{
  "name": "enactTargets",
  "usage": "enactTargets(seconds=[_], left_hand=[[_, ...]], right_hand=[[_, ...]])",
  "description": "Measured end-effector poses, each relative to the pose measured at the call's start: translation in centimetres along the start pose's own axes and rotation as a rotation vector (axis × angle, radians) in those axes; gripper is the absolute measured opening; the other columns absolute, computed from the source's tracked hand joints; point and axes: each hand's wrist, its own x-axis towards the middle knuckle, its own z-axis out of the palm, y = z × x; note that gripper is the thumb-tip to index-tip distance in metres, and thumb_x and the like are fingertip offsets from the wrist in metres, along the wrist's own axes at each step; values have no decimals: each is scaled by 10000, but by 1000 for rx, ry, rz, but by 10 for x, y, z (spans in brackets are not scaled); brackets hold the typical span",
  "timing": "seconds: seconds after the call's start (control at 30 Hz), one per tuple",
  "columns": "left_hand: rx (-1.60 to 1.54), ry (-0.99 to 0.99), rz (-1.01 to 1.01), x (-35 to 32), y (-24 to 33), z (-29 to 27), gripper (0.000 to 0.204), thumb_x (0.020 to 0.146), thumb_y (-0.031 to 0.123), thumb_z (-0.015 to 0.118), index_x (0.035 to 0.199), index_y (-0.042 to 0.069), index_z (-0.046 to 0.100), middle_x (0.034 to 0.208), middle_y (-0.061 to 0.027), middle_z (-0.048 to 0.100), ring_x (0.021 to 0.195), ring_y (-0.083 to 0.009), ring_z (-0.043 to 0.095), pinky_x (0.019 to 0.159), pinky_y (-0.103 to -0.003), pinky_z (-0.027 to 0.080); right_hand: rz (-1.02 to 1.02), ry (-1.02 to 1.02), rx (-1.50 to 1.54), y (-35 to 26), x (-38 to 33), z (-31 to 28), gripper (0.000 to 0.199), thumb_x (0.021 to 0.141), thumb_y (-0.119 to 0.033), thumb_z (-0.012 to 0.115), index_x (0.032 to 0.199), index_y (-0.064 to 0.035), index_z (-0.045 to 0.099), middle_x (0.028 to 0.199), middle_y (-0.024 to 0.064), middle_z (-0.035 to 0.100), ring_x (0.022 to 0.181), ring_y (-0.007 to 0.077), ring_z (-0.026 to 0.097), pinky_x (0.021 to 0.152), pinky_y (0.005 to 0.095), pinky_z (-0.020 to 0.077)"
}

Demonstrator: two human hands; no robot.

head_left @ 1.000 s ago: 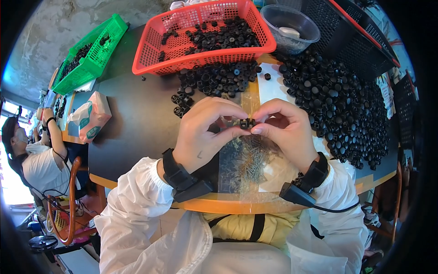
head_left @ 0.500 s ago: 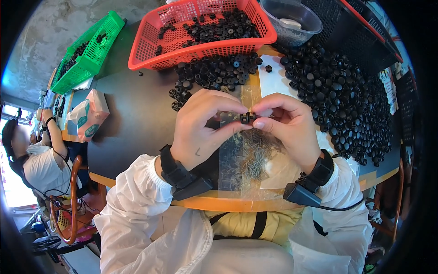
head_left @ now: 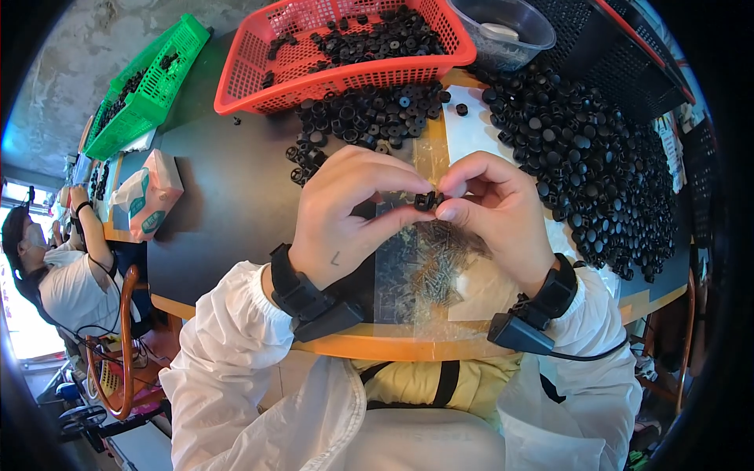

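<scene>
Right now I pinch a small black round plastic part [head_left: 425,201] between both hands at the middle of the frame, above the table. My left hand [head_left: 351,212] comes in from the lower left, its thumb and forefinger pressed together on the part's left side; my right hand [head_left: 496,210] meets it from the right, fingertips [head_left: 449,210] closed on the other side. The part is too small and too covered by my fingers for me to tell which way it points; what shows of it lies roughly left to right between the two grips.

Below my hands, a clear plastic bag [head_left: 428,267] lies flat on the dark table [head_left: 228,212], holding a heap of small thin metal pieces. At the top of the frame a red plastic mesh basket [head_left: 275,74] holds loose black round parts, and more of them spill in a pile [head_left: 369,118] just in front of it. A much larger heap of black round caps [head_left: 597,173] covers the right side of the table. At the upper right a clear round plastic bowl [head_left: 503,27] holds a pale object. At the upper left a green plastic mesh basket [head_left: 149,86] carries a few black parts, and near it stands a soft pack of tissues [head_left: 149,196]. At the left edge another person [head_left: 55,267] sits.
</scene>
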Motion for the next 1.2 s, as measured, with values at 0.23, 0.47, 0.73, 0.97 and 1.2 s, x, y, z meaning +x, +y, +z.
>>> enactTargets(seconds=[0.23,0.47,0.73,0.97,1.2], left_hand=[[110,50,115,0,-2,-2,356,584,-24,817,907,75,703,848,-38,604,793,-186,580,690,-294,458],[72,21,143,1,-1,-4,358,596,53,843,929,94,719,818,-17,574,742,-172,538,658,-280,426],[74,-14,260,5,-2,-3,306,645,204,844,904,94,724,796,-13,569,730,-175,526,643,-294,401],[-12,-48,241,2,3,-2,248,633,170,841,816,81,699,728,-23,572,638,-188,537,591,-301,408],[50,-36,303,6,10,0,280,545,2,769,789,87,661,702,-26,558,585,-213,572,510,-310,457]], right_hand=[[49,-110,-14,7,2,2,299,848,-22,696,1142,-16,647,1018,15,595,882,74,553,796,225,501],[45,-195,-12,7,2,-2,287,849,-40,700,1133,-10,665,1017,29,593,892,91,577,768,236,496],[48,-193,-25,6,-1,-3,258,806,-22,735,1061,-3,700,970,40,604,887,115,599,765,243,498],[91,-232,-82,5,-2,0,258,743,18,761,998,-3,728,917,39,612,844,126,602,756,256,500],[-31,-174,-224,6,-5,4,207,759,63,715,962,20,727,894,53,608,796,143,625,726,256,512]])
